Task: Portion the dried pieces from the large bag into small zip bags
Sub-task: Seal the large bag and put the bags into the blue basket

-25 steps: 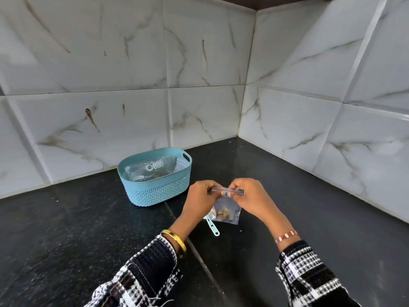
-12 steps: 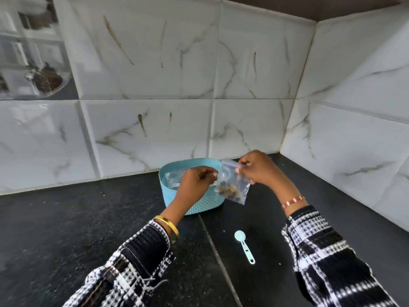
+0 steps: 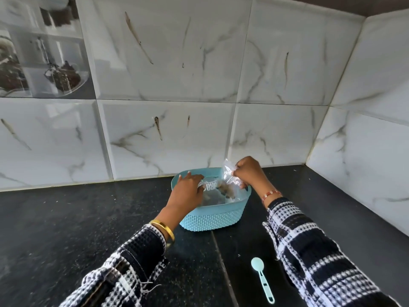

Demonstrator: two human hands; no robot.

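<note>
Two hands are working over the blue plastic basket (image 3: 212, 216), which is standing on the black bench (image 3: 66, 229) close to the tiled wall. The right hand (image 3: 249, 173) is pinching the top of a small clear zip bag (image 3: 230, 176) between thumb and curled fingers; the bag is hanging down from that grip into the right part of the basket, its long axis running roughly top to bottom and tilting a little toward the left, with brownish dried pieces (image 3: 225, 189) showing low inside it. The left hand (image 3: 188, 191) is reaching over the basket's left rim, palm down, fingers resting on a larger clear printed bag (image 3: 209, 186) lying in the basket; whether it is gripping that bag or only touching it cannot be told, since the fingertips are blurred against the plastic. The small bag is lying just right of the left hand, so the right hand is the one carrying it, and the basket floor is directly below. Judging from this, the filled bag is being lowered into the basket, and the right grip needs only to loosen for it to drop. A light blue measuring spoon (image 3: 262, 278) is lying on the bench nearer the person, well apart from both hands.
</note>
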